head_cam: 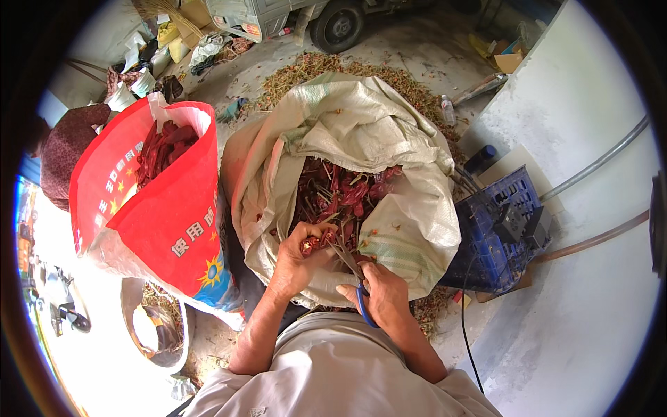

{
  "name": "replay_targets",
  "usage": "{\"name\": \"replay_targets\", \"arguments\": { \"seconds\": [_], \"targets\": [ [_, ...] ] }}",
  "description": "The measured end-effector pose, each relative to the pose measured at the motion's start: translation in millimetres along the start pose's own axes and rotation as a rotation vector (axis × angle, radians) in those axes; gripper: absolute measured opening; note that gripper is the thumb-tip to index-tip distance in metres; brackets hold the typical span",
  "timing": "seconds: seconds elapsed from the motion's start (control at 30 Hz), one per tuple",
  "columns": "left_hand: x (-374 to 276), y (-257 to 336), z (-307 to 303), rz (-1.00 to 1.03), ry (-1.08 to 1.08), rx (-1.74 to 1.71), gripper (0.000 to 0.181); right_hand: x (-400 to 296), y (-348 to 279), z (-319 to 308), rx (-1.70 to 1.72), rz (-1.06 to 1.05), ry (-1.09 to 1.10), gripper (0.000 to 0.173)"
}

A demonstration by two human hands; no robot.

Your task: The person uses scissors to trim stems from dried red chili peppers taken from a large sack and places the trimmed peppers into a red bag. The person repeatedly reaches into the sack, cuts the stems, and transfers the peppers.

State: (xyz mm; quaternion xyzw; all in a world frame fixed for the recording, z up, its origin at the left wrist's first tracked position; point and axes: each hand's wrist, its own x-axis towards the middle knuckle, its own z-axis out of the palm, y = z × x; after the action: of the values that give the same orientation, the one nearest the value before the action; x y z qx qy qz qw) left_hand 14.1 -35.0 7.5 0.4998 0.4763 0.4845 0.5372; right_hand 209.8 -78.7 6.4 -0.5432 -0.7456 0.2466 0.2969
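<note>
A large white woven sack (365, 112) stands before me with its rim rolled down, holding dried red chili peppers (354, 193) with stems. Over its near rim, my left hand (297, 258) grips a few chilies (311, 245), some showing cut ends. My right hand (383, 292) holds scissors (360, 297) with blue handles. Their blades point up and left, right beside the chilies in my left hand. To the left, a red printed bag (172, 224) stands open with dark red stemless-looking chilies (169, 146) inside.
Cut stems (307, 70) litter the floor behind the sack. A blue plastic crate (484, 234) with dark boxes sits at right by the wall. A round tub (182, 333) stands lower left. A plastic bottle (447, 109) and a parked vehicle (338, 26) are farther back.
</note>
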Motion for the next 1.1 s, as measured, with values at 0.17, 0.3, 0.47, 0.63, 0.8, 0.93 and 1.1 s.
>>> {"name": "replay_targets", "arguments": {
  "seconds": [0.17,0.3,0.47,0.63,0.8,0.93,1.1],
  "targets": [
    [-0.2,6.1,-4.0,-0.033,0.107,-0.012,0.028,-1.5,-0.1,0.6,0.007,-0.023,-0.006,0.045],
    [10.4,7.8,-17.8,-0.070,0.121,0.366,0.031,-5.8,11.9,3.7,0.279,0.252,0.068,0.043],
    [4.9,-30.8,-1.8,-0.062,-0.016,1.176,0.037,0.5,15.5,-8.1,0.188,0.243,0.084,0.043],
    [10.6,-63.3,11.4,0.001,0.017,1.296,0.038,0.2,13.6,-3.5,0.248,0.219,0.136,0.045],
    [14.7,-56.3,1.5,0.050,0.121,0.737,0.034,-1.5,16.8,-5.0,0.197,0.181,0.120,0.047],
    [15.2,-27.5,-5.6,-0.052,0.193,-0.073,0.030,-3.1,16.5,-7.7,0.109,0.181,0.028,0.055],
    [17.1,-1.1,-9.6,-0.113,0.214,-0.503,0.035,-5.8,13.7,-4.7,0.060,0.104,-0.015,0.063]
  ]
}}
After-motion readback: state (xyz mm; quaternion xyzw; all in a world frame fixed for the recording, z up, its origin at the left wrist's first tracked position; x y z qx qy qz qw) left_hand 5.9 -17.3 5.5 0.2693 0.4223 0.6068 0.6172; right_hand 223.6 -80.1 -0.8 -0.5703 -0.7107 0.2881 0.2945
